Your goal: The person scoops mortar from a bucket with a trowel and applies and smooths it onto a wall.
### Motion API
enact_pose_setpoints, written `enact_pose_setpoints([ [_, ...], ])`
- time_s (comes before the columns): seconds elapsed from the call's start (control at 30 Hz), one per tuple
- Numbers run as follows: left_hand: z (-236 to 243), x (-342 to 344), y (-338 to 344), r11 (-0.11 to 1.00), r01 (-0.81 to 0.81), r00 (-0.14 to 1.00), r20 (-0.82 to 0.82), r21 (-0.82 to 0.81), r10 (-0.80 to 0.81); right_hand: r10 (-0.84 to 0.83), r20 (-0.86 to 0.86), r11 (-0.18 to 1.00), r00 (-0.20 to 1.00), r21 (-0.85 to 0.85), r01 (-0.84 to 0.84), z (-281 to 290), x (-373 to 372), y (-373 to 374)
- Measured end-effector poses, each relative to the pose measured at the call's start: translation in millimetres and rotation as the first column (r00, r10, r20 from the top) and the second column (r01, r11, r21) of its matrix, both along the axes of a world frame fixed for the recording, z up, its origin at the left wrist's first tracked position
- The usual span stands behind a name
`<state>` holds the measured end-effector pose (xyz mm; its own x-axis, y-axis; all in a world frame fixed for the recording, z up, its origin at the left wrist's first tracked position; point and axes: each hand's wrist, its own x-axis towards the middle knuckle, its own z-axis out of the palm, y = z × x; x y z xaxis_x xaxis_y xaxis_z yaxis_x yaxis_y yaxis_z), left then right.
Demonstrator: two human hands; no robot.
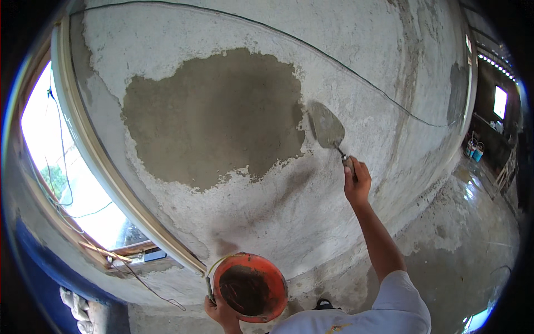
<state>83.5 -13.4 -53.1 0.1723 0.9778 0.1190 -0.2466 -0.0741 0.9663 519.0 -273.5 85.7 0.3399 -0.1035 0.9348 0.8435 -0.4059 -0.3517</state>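
Observation:
My right hand is closed round the handle of a trowel. The trowel's broad blade is raised at the wall, just right of a large dark patch of wet plaster; whether it touches the wall I cannot tell. Low in front of me, my left hand grips an orange-red bucket at its left side, near the wire handle. Dark grey mortar lies inside the bucket, which is tilted so its inside shows. Some of the left fingers are hidden by the bucket.
A thin cable runs slantwise across the pale wall. At left stands a window with loose wires and a long light-coloured pipe beside it. Grey floor spreads to the right, with small buckets far off.

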Motion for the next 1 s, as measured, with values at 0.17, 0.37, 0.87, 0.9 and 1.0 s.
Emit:
enact_pose_setpoints([
  [0.17,-20,-28,14,0.998,-0.034,0.998,-0.060,0.046,0.037,0.169,-0.258,0.986,0.951,0.048,-0.162,-63,-69,27],
  [0.37,-28,-46,26,0.998,0.034,0.996,-0.083,0.053,-0.029,0.362,-0.270,0.930,0.892,0.167,-0.327,-84,-75,92],
  [0.87,-24,-52,3,0.977,-0.153,0.927,-0.321,0.151,0.195,0.292,-0.153,0.952,0.944,-0.053,-0.303,-64,-61,105],
  [0.9,-23,-47,-1,0.977,-0.155,0.925,-0.326,0.149,0.197,0.295,-0.158,0.950,0.942,-0.055,-0.306,-71,-54,104],
  [1.0,-22,-31,-13,0.969,-0.215,0.933,-0.266,0.126,0.242,0.330,-0.215,0.868,0.919,-0.314,-0.385,-98,-50,99],
])
